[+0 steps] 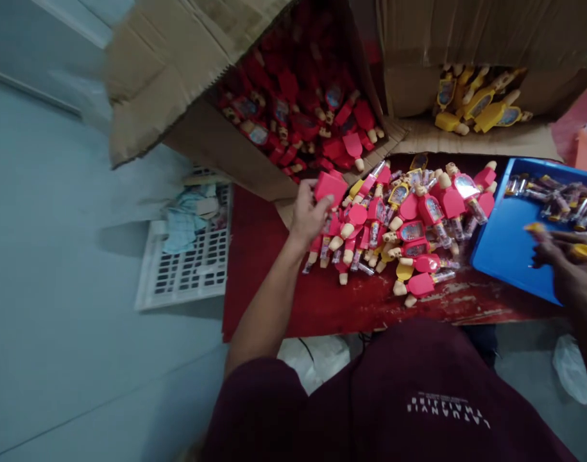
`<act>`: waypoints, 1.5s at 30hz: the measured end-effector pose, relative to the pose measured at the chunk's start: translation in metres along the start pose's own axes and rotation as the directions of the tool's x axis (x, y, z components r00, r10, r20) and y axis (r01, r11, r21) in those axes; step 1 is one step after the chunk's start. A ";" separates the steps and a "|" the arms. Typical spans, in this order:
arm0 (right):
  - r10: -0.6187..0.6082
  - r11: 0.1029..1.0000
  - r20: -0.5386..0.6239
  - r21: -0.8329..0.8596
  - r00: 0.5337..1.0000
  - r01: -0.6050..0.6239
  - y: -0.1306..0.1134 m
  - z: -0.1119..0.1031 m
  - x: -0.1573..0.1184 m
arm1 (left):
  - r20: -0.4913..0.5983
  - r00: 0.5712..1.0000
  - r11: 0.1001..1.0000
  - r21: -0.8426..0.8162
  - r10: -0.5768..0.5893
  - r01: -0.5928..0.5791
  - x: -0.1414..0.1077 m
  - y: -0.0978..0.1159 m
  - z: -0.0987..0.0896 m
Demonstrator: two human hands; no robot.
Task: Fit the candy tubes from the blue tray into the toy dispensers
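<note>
My left hand (308, 215) is closed on a red toy (330, 187) at the left end of a pile of red and yellow toys (430, 208) with beige ends. Many toys in the pile have clear tubes at one end. At the far right, my right hand (565, 263) is over the front of a blue tray (509, 247), blurred, with its fingers round something with yellow ends. Small clear tubes (560, 202) with purple and yellow contents lie in the tray.
An open carton (197, 138) of red toys stands behind my left hand. Another carton (413, 93) at the back right holds yellow toys. The red table (255, 256) has a white crate (182, 282) with a cloth (185, 221) to its left.
</note>
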State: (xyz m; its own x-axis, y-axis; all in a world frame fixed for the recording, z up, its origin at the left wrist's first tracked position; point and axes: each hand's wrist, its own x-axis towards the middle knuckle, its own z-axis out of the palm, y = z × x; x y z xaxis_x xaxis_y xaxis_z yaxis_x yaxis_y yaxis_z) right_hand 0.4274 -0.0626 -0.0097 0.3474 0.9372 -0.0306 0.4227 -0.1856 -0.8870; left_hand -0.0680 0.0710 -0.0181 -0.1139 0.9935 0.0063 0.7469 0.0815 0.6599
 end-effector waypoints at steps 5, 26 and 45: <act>-0.180 0.984 0.341 0.054 0.923 0.172 -0.079 0.055 -0.031 | 0.245 0.924 0.920 -0.335 0.294 -0.204 -0.109 0.076 0.026; 0.248 0.935 0.746 -0.018 0.618 -0.354 -0.047 0.047 -0.109 | 0.572 0.492 0.545 0.091 0.657 -0.834 -0.219 0.106 0.066; -0.344 0.899 0.614 -0.003 0.710 0.438 -0.065 0.040 -0.090 | 0.482 0.658 0.750 0.003 0.578 -0.661 -0.196 0.107 0.057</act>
State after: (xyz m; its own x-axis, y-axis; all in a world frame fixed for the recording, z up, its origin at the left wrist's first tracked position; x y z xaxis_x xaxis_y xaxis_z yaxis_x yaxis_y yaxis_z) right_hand 0.3351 -0.1227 0.0319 -0.4131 0.9107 0.0005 0.5345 0.2429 -0.8095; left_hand 0.0712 -0.1109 0.0082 0.6727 0.7395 0.0236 0.6376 -0.5956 0.4886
